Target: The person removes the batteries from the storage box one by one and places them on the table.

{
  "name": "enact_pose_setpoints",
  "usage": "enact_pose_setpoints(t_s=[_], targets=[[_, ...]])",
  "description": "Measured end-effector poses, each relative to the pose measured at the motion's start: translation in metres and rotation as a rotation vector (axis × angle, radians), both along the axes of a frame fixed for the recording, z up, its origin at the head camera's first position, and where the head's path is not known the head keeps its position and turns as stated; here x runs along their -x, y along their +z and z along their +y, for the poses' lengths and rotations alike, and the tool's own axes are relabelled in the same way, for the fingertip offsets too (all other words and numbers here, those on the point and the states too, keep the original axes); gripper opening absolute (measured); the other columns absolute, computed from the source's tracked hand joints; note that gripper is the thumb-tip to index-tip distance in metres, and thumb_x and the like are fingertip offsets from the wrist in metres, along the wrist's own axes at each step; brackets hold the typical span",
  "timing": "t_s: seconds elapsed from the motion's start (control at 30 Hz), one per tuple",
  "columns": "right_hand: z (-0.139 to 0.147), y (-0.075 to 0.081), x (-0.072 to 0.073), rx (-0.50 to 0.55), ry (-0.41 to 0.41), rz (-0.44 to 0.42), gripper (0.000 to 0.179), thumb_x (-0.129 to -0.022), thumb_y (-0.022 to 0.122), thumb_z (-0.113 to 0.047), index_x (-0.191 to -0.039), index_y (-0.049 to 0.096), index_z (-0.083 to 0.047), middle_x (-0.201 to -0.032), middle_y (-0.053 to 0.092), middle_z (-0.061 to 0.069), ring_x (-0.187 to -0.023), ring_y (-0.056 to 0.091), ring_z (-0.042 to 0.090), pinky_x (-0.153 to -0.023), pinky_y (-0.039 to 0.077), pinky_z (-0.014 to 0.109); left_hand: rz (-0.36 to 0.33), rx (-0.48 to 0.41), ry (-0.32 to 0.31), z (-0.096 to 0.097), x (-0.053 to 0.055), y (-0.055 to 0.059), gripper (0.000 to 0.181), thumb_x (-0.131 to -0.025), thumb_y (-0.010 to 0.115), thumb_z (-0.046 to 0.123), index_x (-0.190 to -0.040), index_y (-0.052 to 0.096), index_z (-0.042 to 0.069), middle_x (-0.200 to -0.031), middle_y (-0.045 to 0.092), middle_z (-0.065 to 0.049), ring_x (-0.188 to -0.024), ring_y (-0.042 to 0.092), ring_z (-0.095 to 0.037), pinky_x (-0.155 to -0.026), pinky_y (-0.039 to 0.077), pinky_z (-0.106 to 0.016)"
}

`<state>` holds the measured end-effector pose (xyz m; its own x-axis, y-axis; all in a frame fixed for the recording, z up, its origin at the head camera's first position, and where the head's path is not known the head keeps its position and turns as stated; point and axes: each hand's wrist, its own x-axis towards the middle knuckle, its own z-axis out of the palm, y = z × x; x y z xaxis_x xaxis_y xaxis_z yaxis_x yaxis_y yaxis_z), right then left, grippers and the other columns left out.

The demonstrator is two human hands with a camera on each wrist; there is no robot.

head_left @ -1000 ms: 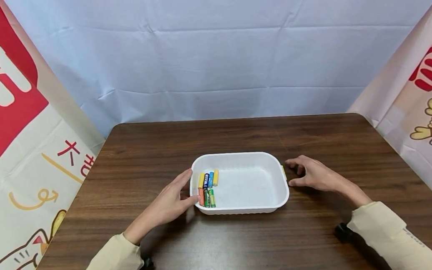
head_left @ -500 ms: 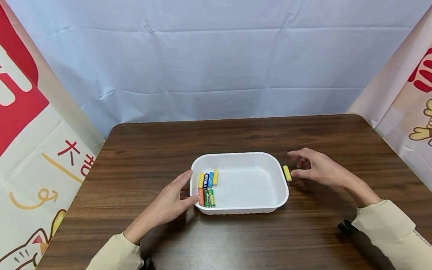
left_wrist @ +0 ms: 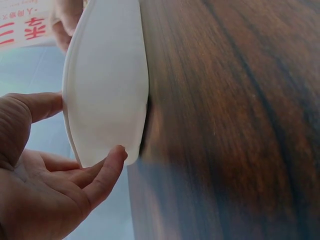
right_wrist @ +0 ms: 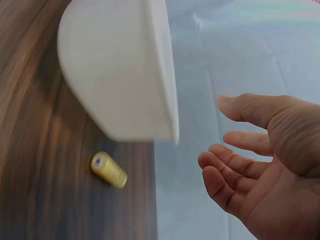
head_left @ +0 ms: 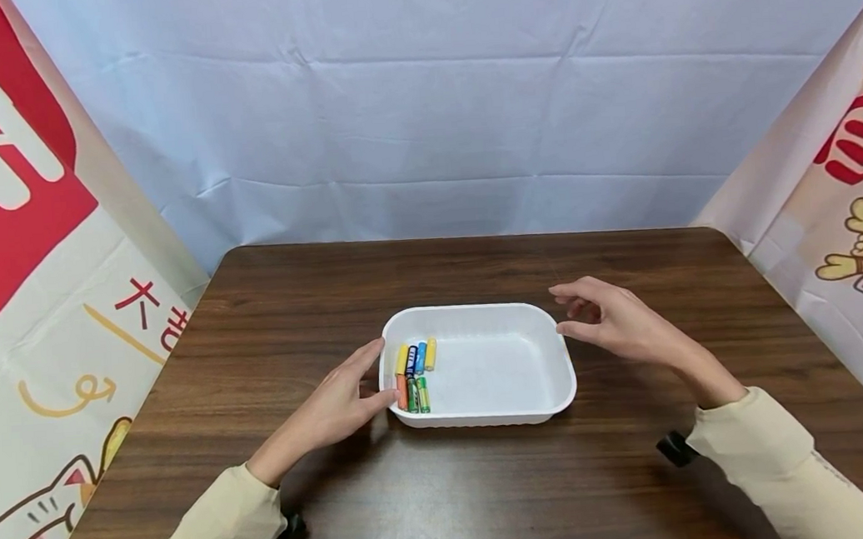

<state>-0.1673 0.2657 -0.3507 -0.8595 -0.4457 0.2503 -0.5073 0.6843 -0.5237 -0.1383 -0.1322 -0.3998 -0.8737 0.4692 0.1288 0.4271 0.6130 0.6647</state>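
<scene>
A white plastic tray (head_left: 495, 378) rests on the brown table. Inside its left end lie several batteries (head_left: 412, 379), yellow, blue, orange and green, side by side in two rows. My left hand (head_left: 343, 401) holds that end, thumb over the rim and fingers against the outer wall (left_wrist: 102, 100). My right hand (head_left: 623, 319) hovers at the tray's right rim with fingers apart and nothing in its grasp. One yellow battery (right_wrist: 109, 170) lies on the table beside the tray's right end, as the right wrist view shows. From the head view it is hidden by the right hand.
The wooden table (head_left: 448, 502) extends around the tray on all sides. A pale cloth (head_left: 422, 136) hangs behind its far edge, and printed banners (head_left: 15, 332) stand at left and right.
My right hand first drew back rightward, exposing the yellow battery beside the tray, then came leftward and away from me over the tray's right rim. The left hand and tray stayed put.
</scene>
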Motion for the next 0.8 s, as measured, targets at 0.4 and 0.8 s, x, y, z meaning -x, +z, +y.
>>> enact_pose_setpoints(t_s=[0.4, 0.8], targets=[[-0.064, 0.007, 0.006, 0.019, 0.074, -0.009, 0.044, -0.082, 0.072, -0.021, -0.123, 0.059, -0.009, -0.107, 0.059, 0.001, -0.086, 0.057, 0.016, -0.068, 0.048, 0.031, -0.066, -0.030, -0.001, 0.001, -0.001, 0.003, 0.075, -0.085, 0.068, 0.030, -0.145, 0.031, 0.004, -0.147, 0.032, -0.009, -0.128, 0.037, -0.019, -0.086, 0.047, -0.033], [-0.122, -0.019, 0.015, -0.034, -0.004, -0.189, 0.046, -0.082, 0.073, -0.022, -0.121, 0.060, -0.003, -0.107, 0.062, 0.011, -0.089, 0.056, 0.023, -0.069, 0.046, 0.030, -0.046, -0.015, -0.013, 0.000, 0.001, 0.003, 0.074, -0.085, 0.068, 0.028, -0.144, 0.032, 0.003, -0.146, 0.033, -0.010, -0.129, 0.035, -0.021, -0.092, 0.043, -0.038]])
